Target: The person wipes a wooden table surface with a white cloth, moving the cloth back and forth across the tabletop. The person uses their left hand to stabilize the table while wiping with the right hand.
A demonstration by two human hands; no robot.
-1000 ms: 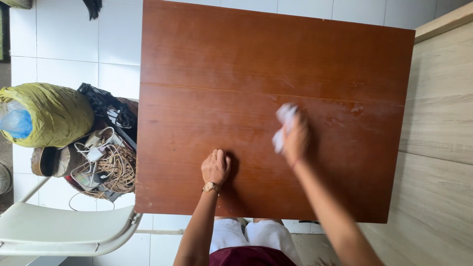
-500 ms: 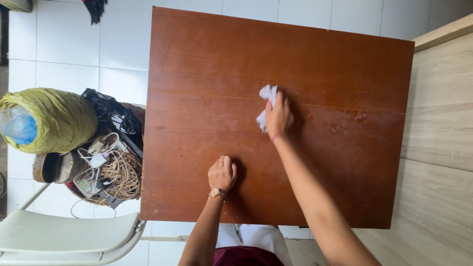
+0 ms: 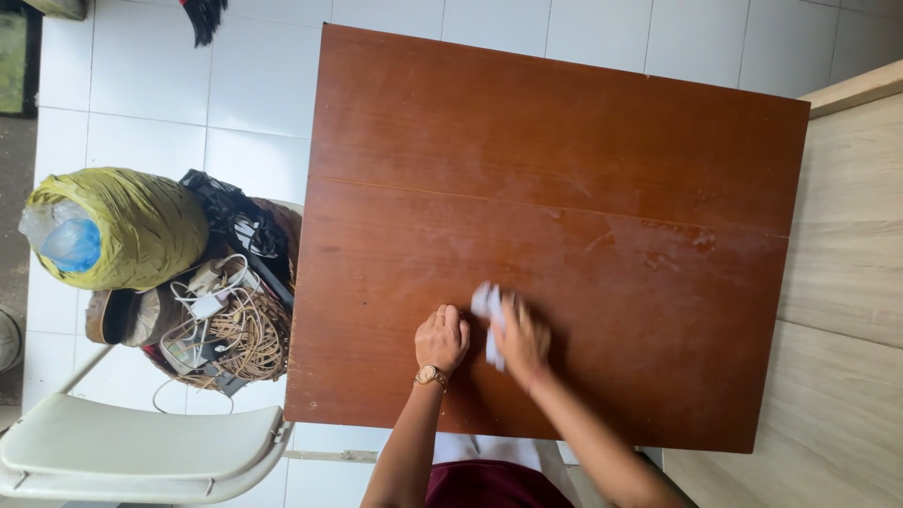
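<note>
A reddish-brown wooden table [image 3: 564, 132] fills the middle of the view, with a seam across it and pale smears on its right part. My left hand [image 3: 441, 339], a gold watch on its wrist, rests as a fist on the table near the front edge. Just to its right, my right hand [image 3: 520, 339] is blurred with motion and grips a crumpled white tissue [image 3: 488, 318] pressed against the tabletop.
Left of the table stands a wicker basket [image 3: 230, 334] of tangled cables and chargers, with a yellow-green wrapped bundle [image 3: 122, 229] behind it. A white folding chair [image 3: 141, 452] is at the lower left. A pale wooden panel [image 3: 847, 282] runs along the right. White floor tiles lie beyond.
My right hand has swept the tissue from the table's middle back toward me, ending beside my left hand. The left hand has stayed put. The view has shifted slightly.
</note>
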